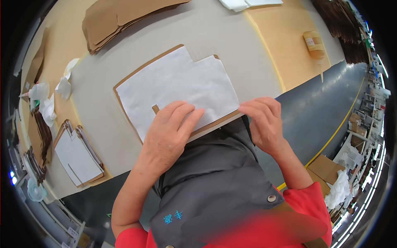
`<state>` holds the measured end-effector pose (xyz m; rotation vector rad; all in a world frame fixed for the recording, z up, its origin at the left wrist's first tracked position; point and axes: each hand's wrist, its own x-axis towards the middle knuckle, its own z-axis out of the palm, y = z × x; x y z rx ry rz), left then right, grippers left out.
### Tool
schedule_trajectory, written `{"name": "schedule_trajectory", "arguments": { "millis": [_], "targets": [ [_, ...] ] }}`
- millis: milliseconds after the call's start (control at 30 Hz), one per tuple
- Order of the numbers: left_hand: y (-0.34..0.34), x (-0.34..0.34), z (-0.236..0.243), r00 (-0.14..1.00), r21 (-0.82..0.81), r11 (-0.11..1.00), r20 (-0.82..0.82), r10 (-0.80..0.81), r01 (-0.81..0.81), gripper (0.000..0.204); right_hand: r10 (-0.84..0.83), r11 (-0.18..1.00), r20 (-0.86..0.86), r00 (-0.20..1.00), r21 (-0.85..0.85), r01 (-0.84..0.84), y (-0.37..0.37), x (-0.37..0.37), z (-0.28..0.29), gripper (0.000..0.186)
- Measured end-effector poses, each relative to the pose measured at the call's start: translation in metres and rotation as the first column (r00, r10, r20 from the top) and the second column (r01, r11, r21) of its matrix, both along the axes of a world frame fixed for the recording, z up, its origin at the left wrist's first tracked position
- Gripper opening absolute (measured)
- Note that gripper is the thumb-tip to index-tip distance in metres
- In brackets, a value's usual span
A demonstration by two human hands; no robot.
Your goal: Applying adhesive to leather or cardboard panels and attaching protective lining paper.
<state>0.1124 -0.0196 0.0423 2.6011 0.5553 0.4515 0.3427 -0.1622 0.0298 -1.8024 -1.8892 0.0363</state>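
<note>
A white sheet (173, 78) with a notched far edge and a small slot lies over a brown panel (149, 63) of similar outline at the table's near edge. The brown shows as a thin border on several sides and through the slot. Resting on the near part of the sheet, my left hand (169, 128) has its fingers stretched out flat. My right hand (264, 122) is closed at the near right corner, fingertips pinching the sheet's edge. Its thumb is mostly hidden, and I cannot tell whether the brown panel is pinched too.
Brown panels (111, 25) are stacked at the far left. White-covered pieces (78, 153) lie at the left near edge, with crumpled white tissue (64, 84) farther back. A bottle of amber liquid (314, 45) lies at the right, its nozzle over the table edge. White sheets (250, 3) lie at the back.
</note>
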Motion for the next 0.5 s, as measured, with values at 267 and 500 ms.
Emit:
{"name": "schedule_trajectory", "arguments": {
  "millis": [267,500],
  "targets": [
    [-0.007,-0.014,-0.002,0.995,-0.08,0.992,-0.026,-0.098,0.096,0.035,0.232,0.968,-0.06,0.971,-0.081,-0.236,0.01,-0.025,-0.012,0.039],
    [-0.005,-0.026,0.006,0.998,-0.141,0.989,-0.047,-0.051,0.044,0.035,0.207,0.97,-0.139,0.968,-0.098,-0.221,0.011,-0.018,-0.01,0.047]
  ]
}}
